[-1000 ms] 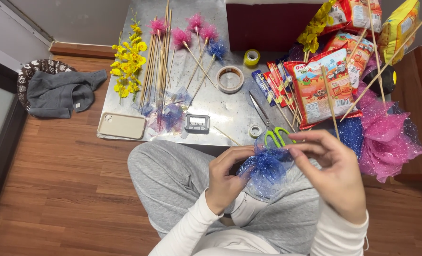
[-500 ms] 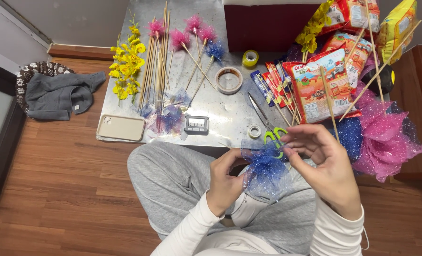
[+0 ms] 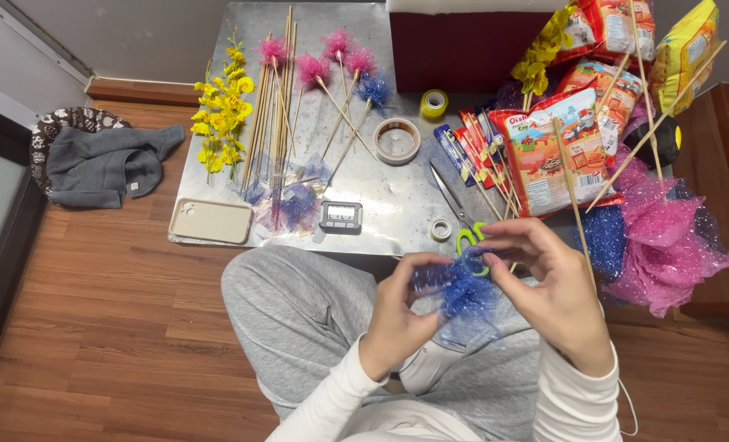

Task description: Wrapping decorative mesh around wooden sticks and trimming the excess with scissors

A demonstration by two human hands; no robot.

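Note:
Both my hands hold a bunch of blue glittery mesh (image 3: 463,296) over my lap, just in front of the low metal table (image 3: 381,188). My left hand (image 3: 399,315) pinches its left side from below. My right hand (image 3: 544,282) grips the right and top, fingers curled over it. Green-handled scissors (image 3: 463,219) lie on the table edge right behind the mesh. Finished pink and blue mesh flowers on wooden sticks (image 3: 332,90) lie at the table's back.
On the table: yellow artificial flowers (image 3: 221,106), bare sticks (image 3: 273,106), a phone (image 3: 211,221), a small black timer (image 3: 342,216), tape rolls (image 3: 399,141), snack packets (image 3: 544,147). Pink and blue mesh (image 3: 667,237) piles at right. Grey clothing (image 3: 94,164) lies on the wooden floor at left.
My hands have shifted slightly around the blue mesh, with the right-hand fingers curling more over its top. Nothing on the table has moved.

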